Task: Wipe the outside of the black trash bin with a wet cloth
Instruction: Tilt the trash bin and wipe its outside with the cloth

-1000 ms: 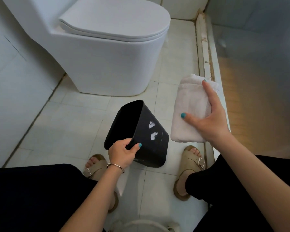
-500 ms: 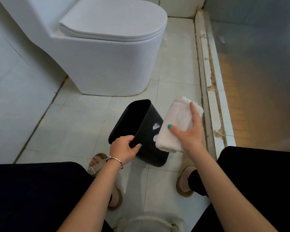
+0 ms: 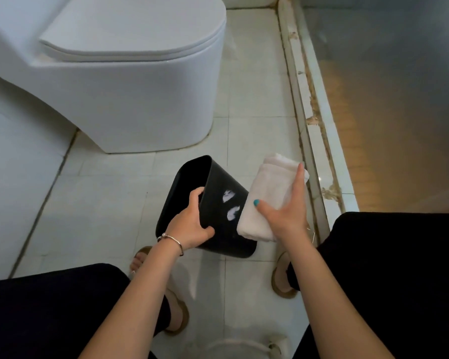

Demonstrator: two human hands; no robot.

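Bin: the black trash bin sits at lower centre of the frame, tilted with its open mouth toward the upper left and its base toward the person, over the tiled floor.
Marks: two whitish smears show on the bin's upward-facing outer side, one above the other.
Left hand: the left hand grasps the bin at its rim, fingers curled over the edge into the opening, thumb on the outer wall; a thin bracelet circles the wrist.
Right hand: the right hand lies spread over the folded white cloth, fingers mostly straight, thumb out to the left, pressing the cloth against the bin's right outer side.
Cloth: just right of the smears, touching the bin wall; whether it covers part of them I cannot tell.
Surroundings: a white toilet with closed lid fills the upper left; a raised threshold strip runs down the right of the floor.
Feet: sandals flank the bin's base at the bottom.
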